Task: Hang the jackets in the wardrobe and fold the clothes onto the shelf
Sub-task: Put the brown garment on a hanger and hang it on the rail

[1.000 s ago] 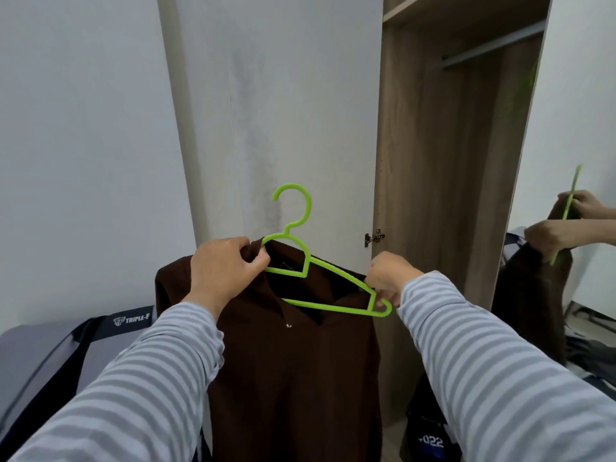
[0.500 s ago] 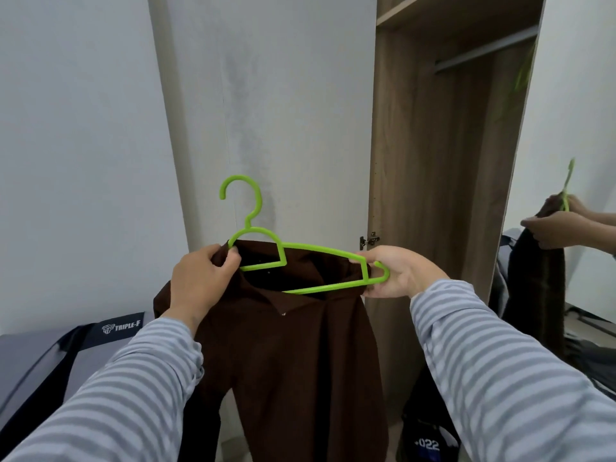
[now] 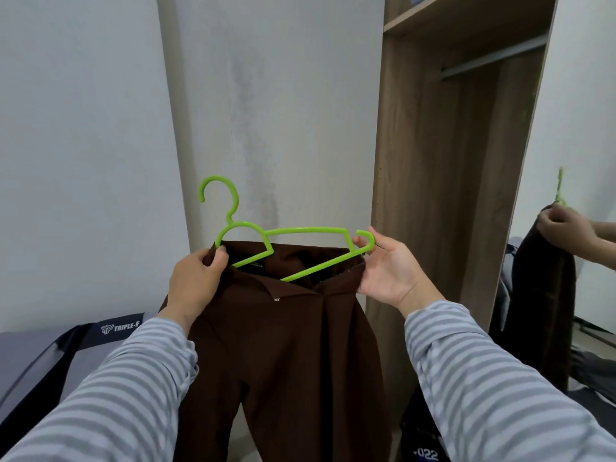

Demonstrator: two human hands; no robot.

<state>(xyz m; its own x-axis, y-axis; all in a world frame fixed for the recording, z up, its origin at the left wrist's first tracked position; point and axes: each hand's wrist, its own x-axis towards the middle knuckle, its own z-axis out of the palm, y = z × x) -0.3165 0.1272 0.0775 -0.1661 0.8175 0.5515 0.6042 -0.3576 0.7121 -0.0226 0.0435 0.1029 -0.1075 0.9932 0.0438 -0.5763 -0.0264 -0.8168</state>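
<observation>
A dark brown jacket hangs in front of me, its collar held up at chest height. A bright green plastic hanger sits partly inside the collar, hook up and to the left. My left hand grips the jacket's left shoulder at the hanger's left end. My right hand pinches the hanger's right tip together with the jacket's right shoulder. The open wooden wardrobe stands to the right, with a metal hanging rail under its top shelf.
A white wall is straight ahead behind the jacket. A grey and navy garment lies at the lower left. A mirror on the right reflects my hands and the jacket. A dark bag sits on the floor by the wardrobe.
The hanger has levelled out and risen on its right side. My right hand has slid to the hanger's right tip and turned palm towards me. The view has shifted slightly right.
</observation>
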